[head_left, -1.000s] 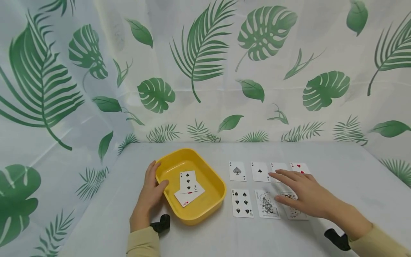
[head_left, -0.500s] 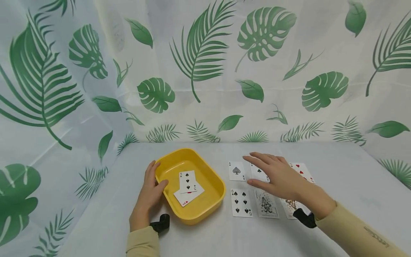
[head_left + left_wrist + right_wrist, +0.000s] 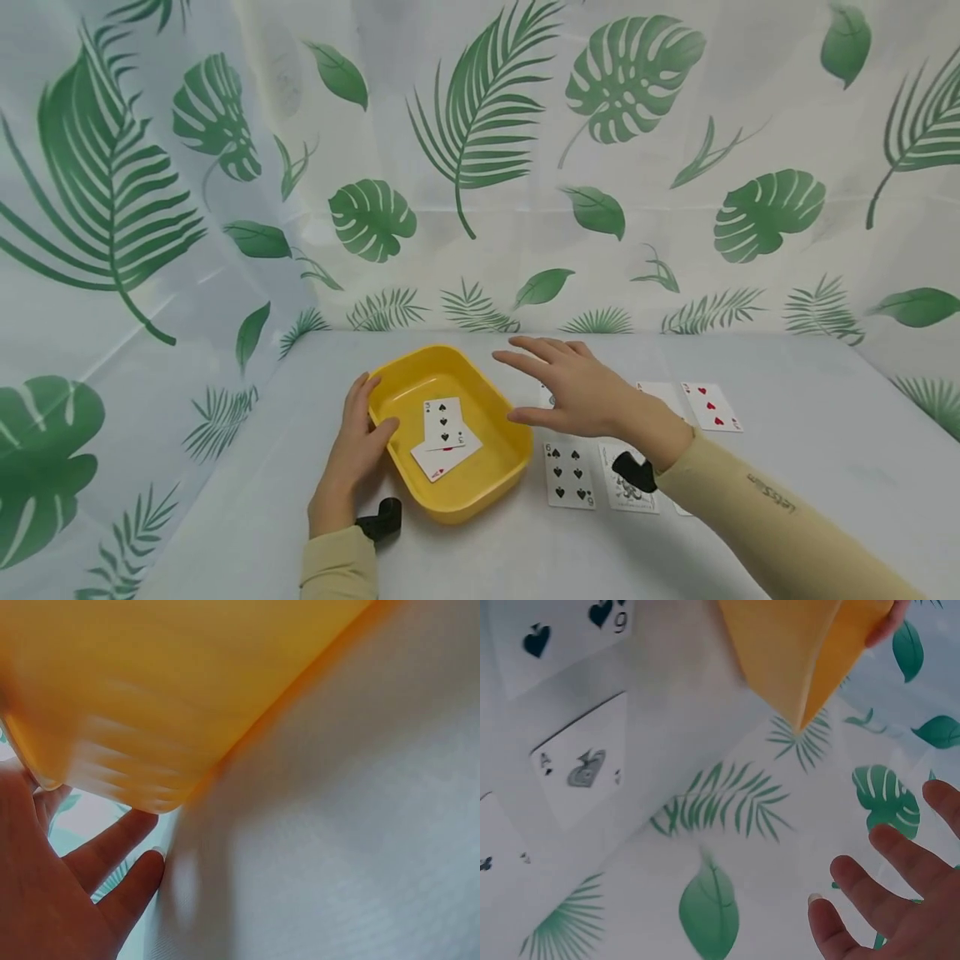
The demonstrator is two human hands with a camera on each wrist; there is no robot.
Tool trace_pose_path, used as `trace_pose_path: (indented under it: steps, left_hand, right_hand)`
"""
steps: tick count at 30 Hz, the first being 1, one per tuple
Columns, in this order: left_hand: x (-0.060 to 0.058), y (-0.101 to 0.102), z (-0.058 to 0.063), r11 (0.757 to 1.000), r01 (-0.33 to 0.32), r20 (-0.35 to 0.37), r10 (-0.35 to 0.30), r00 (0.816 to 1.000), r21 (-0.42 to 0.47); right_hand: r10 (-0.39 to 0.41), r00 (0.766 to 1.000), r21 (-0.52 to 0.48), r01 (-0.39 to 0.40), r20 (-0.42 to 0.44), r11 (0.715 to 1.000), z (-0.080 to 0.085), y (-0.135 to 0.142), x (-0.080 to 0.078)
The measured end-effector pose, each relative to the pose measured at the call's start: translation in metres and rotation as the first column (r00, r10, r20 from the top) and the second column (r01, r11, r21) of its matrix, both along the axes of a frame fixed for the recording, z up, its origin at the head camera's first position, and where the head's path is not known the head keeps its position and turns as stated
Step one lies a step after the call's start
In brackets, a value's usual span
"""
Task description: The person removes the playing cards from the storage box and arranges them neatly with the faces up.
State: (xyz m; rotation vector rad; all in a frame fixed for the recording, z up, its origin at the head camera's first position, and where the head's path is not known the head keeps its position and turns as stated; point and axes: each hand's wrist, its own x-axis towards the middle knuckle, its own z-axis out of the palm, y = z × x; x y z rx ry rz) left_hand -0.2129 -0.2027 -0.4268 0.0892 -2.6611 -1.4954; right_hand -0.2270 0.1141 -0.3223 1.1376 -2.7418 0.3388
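Observation:
My left hand [image 3: 356, 458] holds the rim of a yellow plastic tray [image 3: 498, 492], thumb over the near-left edge. In the left wrist view its fingers [image 3: 112, 851] touch the tray's outer wall. Inside the tray a three of spades [image 3: 443, 422] overlaps a second card with a red mark [image 3: 435, 467]. My right hand [image 3: 581, 387] hovers with fingers spread and nothing in them, beside the tray's right rim and above the row of cards. In the right wrist view an ace of spades [image 3: 585, 769] lies below it; in the head view the hand mostly covers that card.
On the white table lie a six of spades [image 3: 570, 475], a joker [image 3: 626, 496] partly behind the wrist, and a three of hearts [image 3: 711, 407]. Another card [image 3: 660, 393] shows beside the right forearm. A leaf-patterned curtain [image 3: 480, 250] stands behind the table.
My right hand has moved left over the cards, from the right-hand end towards the tray, fingers staying spread. The left hand and tray stay in place.

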Motion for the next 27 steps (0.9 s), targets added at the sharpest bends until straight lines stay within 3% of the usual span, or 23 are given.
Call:
trace_pose_path:
  steps: [7, 16, 27]
  left_hand:
    - [0.000, 0.000, 0.000, 1.000, -0.009, -0.001, 0.009, 1.000, -0.001]
    - [-0.001, 0.001, 0.000, 1.000, -0.004, -0.014, 0.004, 1.000, -0.004]
    - [0.001, -0.001, 0.001, 1.000, 0.025, -0.022, -0.025, 0.999, -0.017]
  right_hand:
    - [0.035, 0.999, 0.041, -0.034, -0.023, 0.999, -0.001, -0.023, -0.010]
    - [0.050, 0.999, 0.131, -0.050, 0.010, 0.990, -0.006, -0.060, -0.019]
    - [0.080, 0.985, 0.184, -0.108, 0.153, 0.977, 0.000, -0.112, -0.031]
